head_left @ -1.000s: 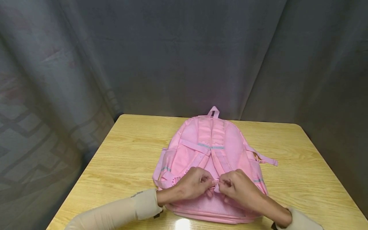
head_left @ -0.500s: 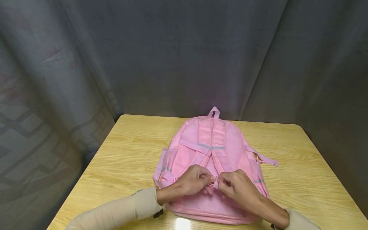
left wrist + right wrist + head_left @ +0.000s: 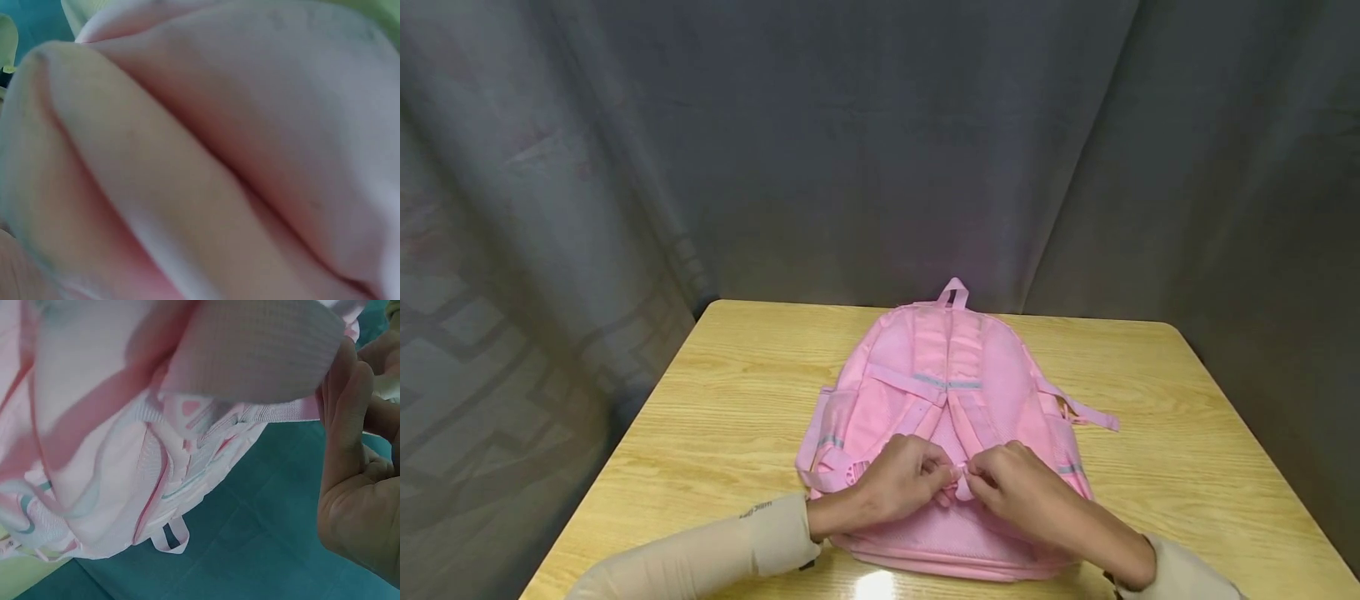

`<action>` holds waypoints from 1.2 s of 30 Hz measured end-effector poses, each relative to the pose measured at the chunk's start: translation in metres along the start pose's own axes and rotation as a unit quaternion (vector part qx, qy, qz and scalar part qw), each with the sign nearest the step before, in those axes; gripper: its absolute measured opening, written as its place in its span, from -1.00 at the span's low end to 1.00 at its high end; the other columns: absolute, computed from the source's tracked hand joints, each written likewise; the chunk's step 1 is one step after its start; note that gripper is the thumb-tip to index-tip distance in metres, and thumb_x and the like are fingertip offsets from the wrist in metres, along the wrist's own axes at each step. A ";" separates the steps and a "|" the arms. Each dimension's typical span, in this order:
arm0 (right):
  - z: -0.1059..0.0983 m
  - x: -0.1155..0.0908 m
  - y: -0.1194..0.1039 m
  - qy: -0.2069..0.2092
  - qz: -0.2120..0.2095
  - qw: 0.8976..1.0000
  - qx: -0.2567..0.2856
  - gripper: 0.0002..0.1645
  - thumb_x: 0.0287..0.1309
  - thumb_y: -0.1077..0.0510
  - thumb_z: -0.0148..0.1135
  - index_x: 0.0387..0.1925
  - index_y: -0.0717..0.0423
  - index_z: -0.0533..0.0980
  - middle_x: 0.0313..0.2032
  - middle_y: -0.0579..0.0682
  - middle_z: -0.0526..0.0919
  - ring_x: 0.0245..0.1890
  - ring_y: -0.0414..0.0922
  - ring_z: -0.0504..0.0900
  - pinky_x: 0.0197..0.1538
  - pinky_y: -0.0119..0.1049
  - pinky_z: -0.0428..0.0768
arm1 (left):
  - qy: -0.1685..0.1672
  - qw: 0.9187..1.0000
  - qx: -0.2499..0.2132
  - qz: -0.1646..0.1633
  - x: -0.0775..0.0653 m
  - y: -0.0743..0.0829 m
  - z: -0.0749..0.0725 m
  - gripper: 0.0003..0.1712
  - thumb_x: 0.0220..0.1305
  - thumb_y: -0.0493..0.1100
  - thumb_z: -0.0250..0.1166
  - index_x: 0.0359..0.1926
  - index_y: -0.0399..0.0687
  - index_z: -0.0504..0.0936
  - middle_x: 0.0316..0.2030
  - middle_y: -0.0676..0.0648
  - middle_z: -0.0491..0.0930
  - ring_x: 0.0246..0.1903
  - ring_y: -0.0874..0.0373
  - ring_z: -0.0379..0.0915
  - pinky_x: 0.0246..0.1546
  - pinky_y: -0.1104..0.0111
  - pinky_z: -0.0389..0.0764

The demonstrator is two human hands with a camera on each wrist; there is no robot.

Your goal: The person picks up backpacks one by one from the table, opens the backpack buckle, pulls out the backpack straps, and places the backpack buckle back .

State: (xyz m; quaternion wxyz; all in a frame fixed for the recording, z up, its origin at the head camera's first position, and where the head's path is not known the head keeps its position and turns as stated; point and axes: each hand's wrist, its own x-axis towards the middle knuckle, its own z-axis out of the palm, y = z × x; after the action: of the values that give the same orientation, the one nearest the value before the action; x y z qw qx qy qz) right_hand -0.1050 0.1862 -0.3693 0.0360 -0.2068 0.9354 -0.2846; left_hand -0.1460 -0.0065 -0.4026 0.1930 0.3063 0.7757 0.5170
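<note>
A pink backpack (image 3: 940,533) lies on the table, its shoulder straps facing up and its top loop away from me. Low on its back panel, my left hand (image 3: 898,483) and right hand (image 3: 1026,492) meet almost fingertip to fingertip. Between them shows a small pale-pink strap (image 3: 962,483), pinched by thumb and fingers of each hand; its exact form is mostly hidden. Seen from the right wrist, broad pink webbing (image 3: 256,356) runs up to the right hand's fingers (image 3: 350,406). Only blurred pink cloth (image 3: 156,156) fills most of the left wrist view.
A pink adjuster buckle (image 3: 855,472) sits beside the left wrist. One loose strap end (image 3: 1093,417) sticks out on the bag's right side. Light wood table (image 3: 737,375) surrounds the bag, with dark grey curtains (image 3: 880,150) behind and at the sides.
Both hands stay at the same spot with small finger movements. The left hand rose slightly, then came down again. The backpack stays in place; the head view shifts a little.
</note>
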 end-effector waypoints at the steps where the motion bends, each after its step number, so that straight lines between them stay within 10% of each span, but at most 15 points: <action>1: 0.000 0.001 0.000 -0.007 0.001 1.000 0.001 -0.47 0.19 0.33 0.18 -0.77 -0.10 0.22 -0.76 -0.38 0.12 -0.71 -0.46 0.08 -0.67 -0.56 0.15 | 0.002 1.000 0.012 0.002 0.000 0.000 0.000 -0.84 0.34 -0.30 0.26 -0.37 -0.20 0.73 -0.59 0.05 0.70 -0.61 0.40 0.61 -0.50 0.53 0.66; 9: 0.003 0.000 0.001 -0.007 -0.019 0.999 0.025 -0.48 0.18 0.39 0.17 -0.77 -0.08 0.28 -0.80 -0.42 0.30 -0.74 -0.52 0.25 -0.68 -0.55 0.28 | 0.013 0.998 0.053 0.008 -0.002 -0.001 0.000 -0.83 0.33 -0.25 0.30 -0.41 -0.13 0.73 -0.63 0.11 0.69 -0.65 0.44 0.57 -0.57 0.56 0.62; 36: 0.017 -0.004 0.000 0.118 -0.050 0.992 -0.002 -0.45 0.05 0.37 0.28 -0.79 -0.20 0.29 -0.80 -0.52 0.31 -0.73 -0.63 0.21 -0.72 -0.65 0.16 | 0.011 0.994 -0.103 -0.046 -0.002 -0.001 -0.002 -0.83 0.34 -0.32 0.26 -0.38 -0.31 0.70 -0.57 -0.13 0.72 -0.58 0.14 0.69 -0.47 0.37 0.73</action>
State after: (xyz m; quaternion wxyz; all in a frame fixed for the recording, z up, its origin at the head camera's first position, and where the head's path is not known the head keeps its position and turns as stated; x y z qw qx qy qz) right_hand -0.0981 0.1789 -0.3837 -0.0896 -0.2182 0.9221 -0.3069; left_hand -0.1464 -0.0095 -0.4023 0.2390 0.2432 0.7338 0.5877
